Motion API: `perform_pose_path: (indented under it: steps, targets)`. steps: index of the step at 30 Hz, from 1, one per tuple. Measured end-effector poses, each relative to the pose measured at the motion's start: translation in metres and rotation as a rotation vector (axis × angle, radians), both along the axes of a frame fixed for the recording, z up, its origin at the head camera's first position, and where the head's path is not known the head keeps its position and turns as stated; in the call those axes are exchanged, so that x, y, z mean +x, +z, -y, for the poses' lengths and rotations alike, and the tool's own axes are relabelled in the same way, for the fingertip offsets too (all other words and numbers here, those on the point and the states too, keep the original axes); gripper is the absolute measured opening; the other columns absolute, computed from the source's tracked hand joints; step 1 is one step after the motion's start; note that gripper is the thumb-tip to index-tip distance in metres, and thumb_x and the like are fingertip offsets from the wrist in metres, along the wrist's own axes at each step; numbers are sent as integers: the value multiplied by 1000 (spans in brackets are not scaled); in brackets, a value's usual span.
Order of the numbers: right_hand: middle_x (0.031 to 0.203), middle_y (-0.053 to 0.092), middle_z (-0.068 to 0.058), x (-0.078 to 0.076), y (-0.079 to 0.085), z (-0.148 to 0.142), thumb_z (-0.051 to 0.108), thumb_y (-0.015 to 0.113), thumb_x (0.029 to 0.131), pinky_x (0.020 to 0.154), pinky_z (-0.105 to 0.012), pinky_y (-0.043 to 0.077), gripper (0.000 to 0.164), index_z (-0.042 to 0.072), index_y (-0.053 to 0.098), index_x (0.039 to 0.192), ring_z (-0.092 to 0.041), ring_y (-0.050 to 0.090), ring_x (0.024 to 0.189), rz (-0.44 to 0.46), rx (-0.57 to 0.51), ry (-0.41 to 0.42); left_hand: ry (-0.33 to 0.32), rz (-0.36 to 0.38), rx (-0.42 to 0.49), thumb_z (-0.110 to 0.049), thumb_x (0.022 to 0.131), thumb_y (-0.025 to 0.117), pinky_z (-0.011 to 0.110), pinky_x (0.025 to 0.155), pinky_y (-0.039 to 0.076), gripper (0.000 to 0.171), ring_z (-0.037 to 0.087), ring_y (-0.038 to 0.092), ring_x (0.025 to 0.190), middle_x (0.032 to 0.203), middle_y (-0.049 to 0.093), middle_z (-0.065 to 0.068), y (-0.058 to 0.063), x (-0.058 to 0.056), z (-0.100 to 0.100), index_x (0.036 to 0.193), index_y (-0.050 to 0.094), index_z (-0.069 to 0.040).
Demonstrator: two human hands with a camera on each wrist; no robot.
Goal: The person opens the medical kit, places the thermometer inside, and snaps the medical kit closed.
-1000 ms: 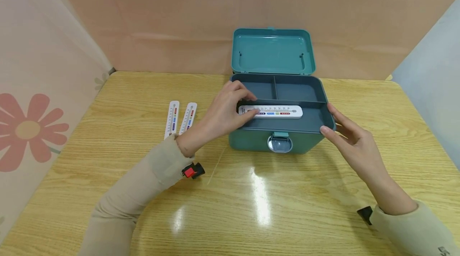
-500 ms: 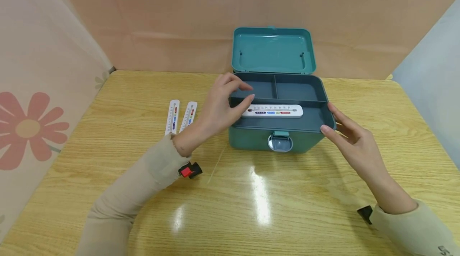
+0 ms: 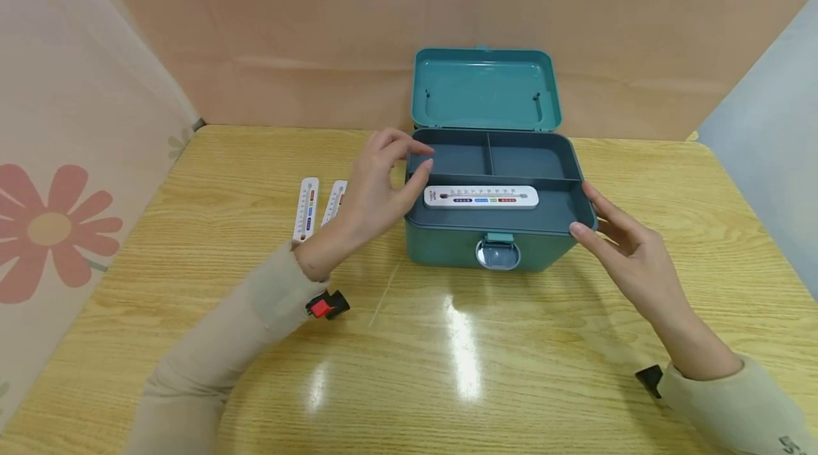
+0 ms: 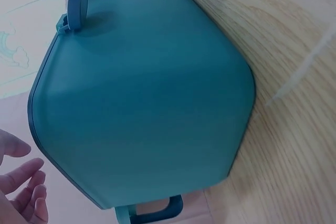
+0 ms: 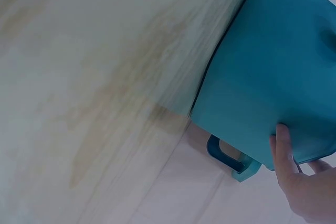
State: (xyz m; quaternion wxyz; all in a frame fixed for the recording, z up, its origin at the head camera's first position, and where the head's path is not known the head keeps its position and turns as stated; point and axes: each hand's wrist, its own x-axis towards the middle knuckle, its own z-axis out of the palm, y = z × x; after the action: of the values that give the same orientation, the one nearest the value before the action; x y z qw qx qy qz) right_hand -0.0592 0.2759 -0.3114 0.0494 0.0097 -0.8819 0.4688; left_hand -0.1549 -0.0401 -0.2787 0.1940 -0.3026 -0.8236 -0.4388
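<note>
A teal storage box [image 3: 441, 245] stands on the table with its lid raised. In its dark grey tray [image 3: 562, 210], a white strip thermometer [image 3: 482, 197] lies lengthwise in the long front compartment. My left hand [image 3: 377, 182] hovers at the tray's left edge, thumb and fingers apart and nothing between them. The left wrist view shows its fingers [image 4: 26, 182] beside the box rim. My right hand [image 3: 629, 256] holds the box at its front right corner, thumb at the rim and the other fingers along the right side.
Two more white thermometers, a left one [image 3: 306, 208] and a right one [image 3: 334, 201], lie on the wooden table [image 3: 409, 370] left of the box, the right one partly behind my left hand. The lid [image 3: 486, 89] leans back near the curtain. A clear latch [image 3: 498, 255] hangs in front.
My left hand has let go of the thermometer in the tray and drawn back up and to the left. The right hand stays at the box corner.
</note>
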Motion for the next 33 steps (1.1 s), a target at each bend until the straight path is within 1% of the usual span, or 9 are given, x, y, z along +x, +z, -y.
perform_pose_path:
  steps: [7,12,15,20,25,28,33]
  targets:
    - [153,32,14,0,0,0,18,59,96,83,-2,42,59,29,34,148,4,45,121,-1,-17,13,44,-5,4,-11,90,62,33,78,40,17,26,52,98,104,60,13,-3,-1,12,102,70,0]
    - [153,33,13,0,0,-1,16,59,96,83,-2,42,59,28,35,148,7,46,118,-10,-19,19,78,13,-1,-11,90,63,34,77,40,18,27,52,96,102,61,13,-9,-2,22,102,70,0]
    - [153,33,14,0,1,-1,17,59,96,83,-2,42,59,29,35,148,7,46,119,-5,-16,16,95,27,-5,-12,90,64,36,76,41,18,27,53,94,102,61,13,-13,-2,29,103,70,-1]
    - [153,33,14,0,1,-1,17,60,95,83,-2,42,59,29,36,148,6,46,120,0,-13,12,127,43,-36,-13,90,64,35,74,40,19,27,53,90,104,60,12,-20,-2,40,103,70,-2]
    - [153,33,14,0,1,-1,16,60,96,83,-2,42,59,28,36,148,6,46,120,0,-23,17,136,54,-74,-11,88,66,34,72,40,19,29,53,88,102,59,15,-28,-1,51,103,69,1]
    - [153,33,14,0,2,0,16,59,96,84,-2,42,59,28,35,148,6,46,120,2,-24,14,138,73,-89,-10,88,66,36,74,41,20,30,53,89,104,58,16,-32,-1,56,105,68,1]
    - [153,34,14,0,2,0,18,60,96,83,-2,42,58,30,36,148,7,46,120,8,-14,2,144,108,-112,-9,88,66,40,79,41,22,30,52,91,107,57,18,-34,0,63,107,68,1]
